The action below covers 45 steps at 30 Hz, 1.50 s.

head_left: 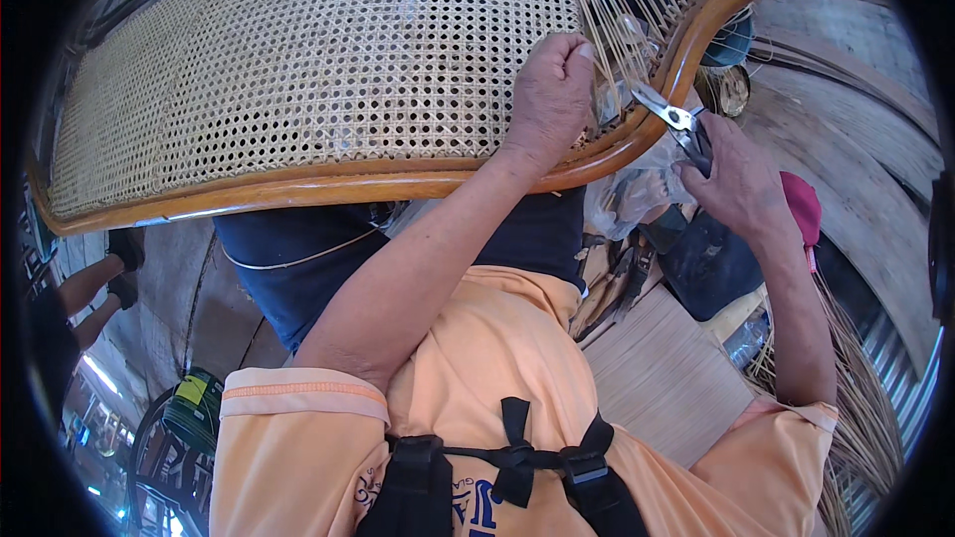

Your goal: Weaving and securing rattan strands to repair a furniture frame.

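In the head view, the left hand [552,94] is clenched at the holed cane weave's [328,60] right edge, whether around a strand I cannot tell; the right hand [738,174] grasps metal cutters [678,119] by the curved, glossy wooden frame's [378,186] near-right edge.

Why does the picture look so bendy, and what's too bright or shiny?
Head view: the fisheye lens bends edges near the rim, leaving dark corners; head view: a bright strip of light glares at lower left, and the wooden frame catches some shine; head view: the woven cane panel looks fairly sharp.
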Each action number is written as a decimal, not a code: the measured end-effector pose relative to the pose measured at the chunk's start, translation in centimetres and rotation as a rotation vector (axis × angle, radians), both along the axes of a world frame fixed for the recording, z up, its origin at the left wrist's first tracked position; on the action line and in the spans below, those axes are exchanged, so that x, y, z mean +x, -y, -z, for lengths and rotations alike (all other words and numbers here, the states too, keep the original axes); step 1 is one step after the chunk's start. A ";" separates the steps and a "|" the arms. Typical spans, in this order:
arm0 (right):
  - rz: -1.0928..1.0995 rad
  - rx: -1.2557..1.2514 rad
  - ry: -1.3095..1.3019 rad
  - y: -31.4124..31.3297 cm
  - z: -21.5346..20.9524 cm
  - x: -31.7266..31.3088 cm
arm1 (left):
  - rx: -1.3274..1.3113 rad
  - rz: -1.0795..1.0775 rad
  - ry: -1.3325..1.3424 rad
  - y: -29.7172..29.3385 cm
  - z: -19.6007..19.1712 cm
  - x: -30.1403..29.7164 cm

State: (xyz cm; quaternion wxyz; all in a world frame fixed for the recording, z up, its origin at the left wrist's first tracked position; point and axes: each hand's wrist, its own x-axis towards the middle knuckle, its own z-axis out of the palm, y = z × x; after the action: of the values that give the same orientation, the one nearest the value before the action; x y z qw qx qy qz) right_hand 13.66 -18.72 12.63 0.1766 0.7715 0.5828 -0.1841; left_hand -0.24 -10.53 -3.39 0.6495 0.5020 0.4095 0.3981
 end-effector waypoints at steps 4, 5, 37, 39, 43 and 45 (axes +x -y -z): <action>-0.032 0.145 -0.009 -1.1 -1.5 -1.2 | -0.225 0.035 0.049 -0.1 -1.9 -0.8; -0.006 0.272 -0.098 -1.7 -2.1 -1.6 | -0.217 -0.025 0.073 0.0 -1.5 -0.6; 0.974 0.129 -0.231 26.4 14.9 -14.6 | -0.126 0.511 -0.173 5.6 -6.4 -5.0; 0.962 0.122 -0.198 26.9 14.8 -14.9 | 0.082 0.680 -0.190 7.5 -6.0 -4.5; 0.929 0.181 -0.163 27.0 15.4 -15.3 | 0.538 0.962 -0.327 10.1 -3.1 -2.8; 0.916 0.373 -0.170 27.5 15.3 -14.9 | 0.623 1.018 -0.407 10.4 -2.9 -1.6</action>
State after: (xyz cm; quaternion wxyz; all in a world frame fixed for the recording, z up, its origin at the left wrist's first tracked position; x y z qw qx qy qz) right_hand -1.21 -46.25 -2.67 -0.1115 0.9489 0.2195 -0.1974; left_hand -1.85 -20.92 -0.46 0.4898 0.8654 0.0995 0.0361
